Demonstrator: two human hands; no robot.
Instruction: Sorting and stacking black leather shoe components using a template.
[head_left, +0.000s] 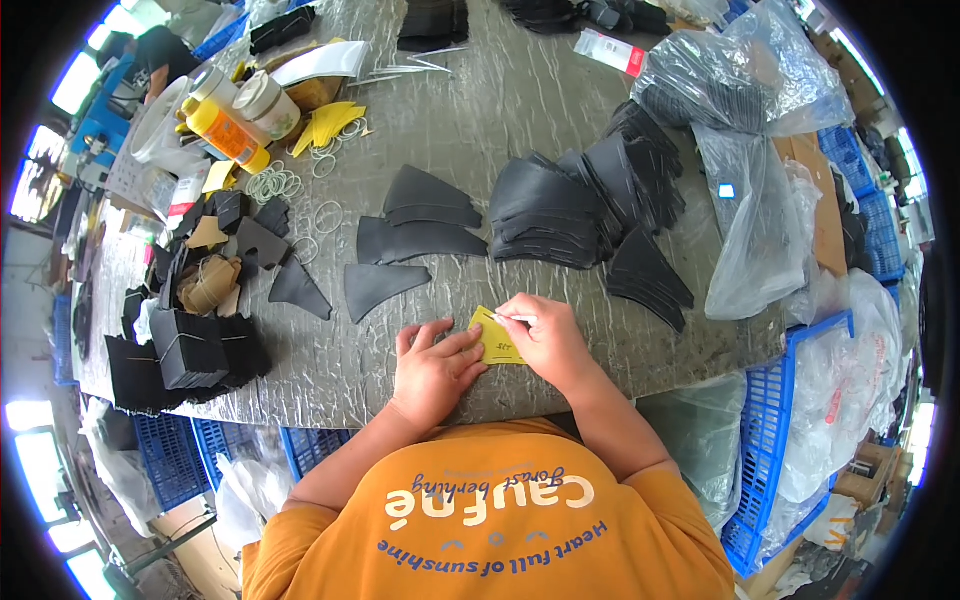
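Observation:
A small yellow card (497, 345) with dark handwritten marks lies near the table's front edge. My left hand (432, 370) rests flat on the table, its fingertips against the card's left side. In my right hand (550, 340) a slim white pen (522, 318) is pinched over the card's upper right part; the fingers hide most of the pen. Just beyond my hands lie a single curved black cut piece (385, 287) and a small stack of black pieces (430, 240). Larger fanned stacks of black pieces (550, 215) spread farther right.
At the left stand bundled black pieces (190, 350), pale rubber bands (275, 183), a yellow-orange bottle (228, 135) and a white tub (266, 105). Clear plastic bags (755, 230) cover the right side. A blue crate (765, 450) stands beside the table. Another person (160, 60) is at the far left.

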